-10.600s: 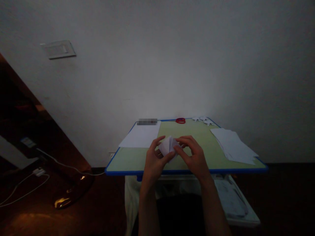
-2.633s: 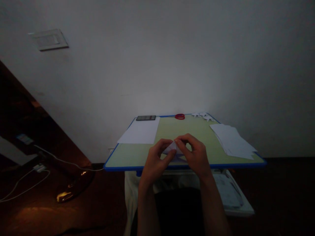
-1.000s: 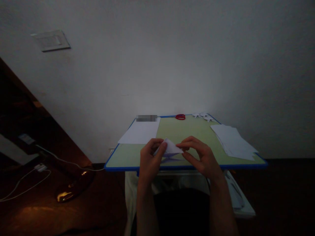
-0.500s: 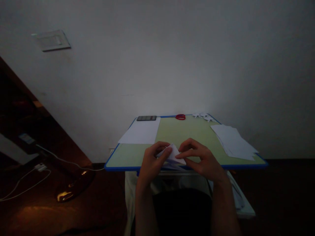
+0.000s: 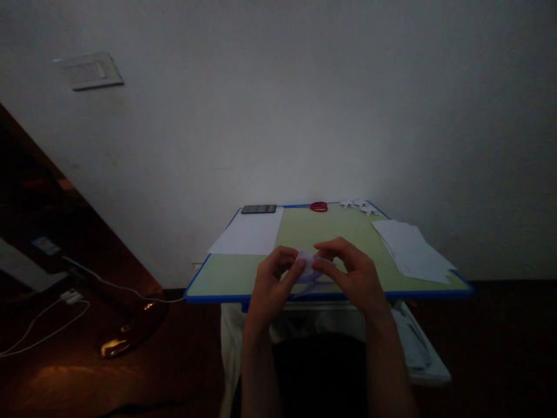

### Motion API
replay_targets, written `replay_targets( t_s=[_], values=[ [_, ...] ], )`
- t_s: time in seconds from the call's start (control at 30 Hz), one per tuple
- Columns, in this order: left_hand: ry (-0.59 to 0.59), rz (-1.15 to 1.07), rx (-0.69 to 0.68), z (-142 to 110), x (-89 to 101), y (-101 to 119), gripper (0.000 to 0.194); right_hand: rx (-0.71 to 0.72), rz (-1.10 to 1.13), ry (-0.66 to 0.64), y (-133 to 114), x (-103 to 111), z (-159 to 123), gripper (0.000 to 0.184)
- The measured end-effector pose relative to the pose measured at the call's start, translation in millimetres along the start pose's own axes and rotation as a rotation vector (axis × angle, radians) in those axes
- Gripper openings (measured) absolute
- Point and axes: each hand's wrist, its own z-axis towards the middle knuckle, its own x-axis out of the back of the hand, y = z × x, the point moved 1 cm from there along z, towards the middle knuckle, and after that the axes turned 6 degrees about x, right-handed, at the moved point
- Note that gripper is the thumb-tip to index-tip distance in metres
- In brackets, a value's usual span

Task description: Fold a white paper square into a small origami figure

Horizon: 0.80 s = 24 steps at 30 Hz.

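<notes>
A small folded piece of white paper (image 5: 308,268) is between my two hands, just above the near edge of the green table. My left hand (image 5: 273,280) pinches its left side, with the thumb lying across the front. On the right side, my right hand (image 5: 351,273) pinches the paper between thumb and bent fingers. A thin flap of it hangs below, smeared by motion. The exact folds are too dim and blurred to make out.
A large white sheet (image 5: 250,232) lies at the left with a phone (image 5: 259,209) at its far edge. Red-handled scissors (image 5: 318,206) and several small folded paper pieces (image 5: 360,206) lie at the back. A paper stack (image 5: 411,252) is on the right of the table (image 5: 230,278).
My right thumb and fingers have closed in on the paper's right side. The paper's raised point has come down, and its shape looks smaller and more level now.
</notes>
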Motion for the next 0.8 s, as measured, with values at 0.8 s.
replay_targets(
  t_s=[0.8],
  values=[
    [0.050, 0.183, -0.124, 1, -3.5, 7, 0.016, 0.086, -0.155, -0.003, -9, -3, 5, 0.006]
  ],
)
